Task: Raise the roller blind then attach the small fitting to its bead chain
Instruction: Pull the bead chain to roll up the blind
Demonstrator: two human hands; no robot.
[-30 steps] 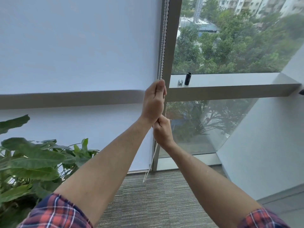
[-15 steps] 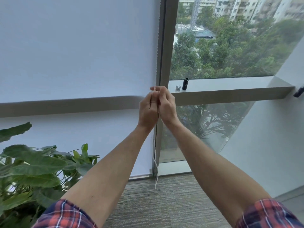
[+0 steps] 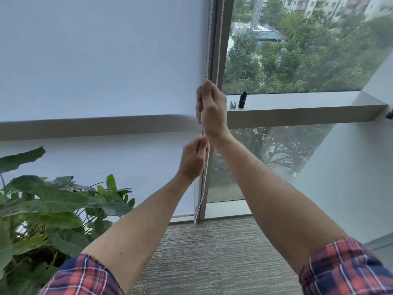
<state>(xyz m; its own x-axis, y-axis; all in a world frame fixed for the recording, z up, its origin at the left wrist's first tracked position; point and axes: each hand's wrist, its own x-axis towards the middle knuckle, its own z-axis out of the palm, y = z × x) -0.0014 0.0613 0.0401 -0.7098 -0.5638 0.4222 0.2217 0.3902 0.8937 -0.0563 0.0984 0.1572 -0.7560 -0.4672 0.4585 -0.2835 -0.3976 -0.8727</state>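
Note:
The white roller blind (image 3: 102, 60) covers the left window down to near the floor. Its white bead chain (image 3: 208, 45) hangs along the grey window post (image 3: 214, 177). My right hand (image 3: 210, 109) grips the chain at sill height. Below it my left hand (image 3: 194, 160) grips the chain where it runs on down toward the floor. A small silver fitting (image 3: 233, 104) lies on the window ledge (image 3: 297, 101), just right of my right hand, with a black cylinder (image 3: 242, 100) beside it.
A large leafy potted plant (image 3: 49, 205) stands at the lower left. Grey carpet (image 3: 212, 252) covers the floor. A slanted white wall (image 3: 350, 177) closes in on the right. Trees and buildings show through the uncovered right pane.
The hands have swapped levels on the chain: my right hand went up from below to sill height, and my left hand came down from the top to below it.

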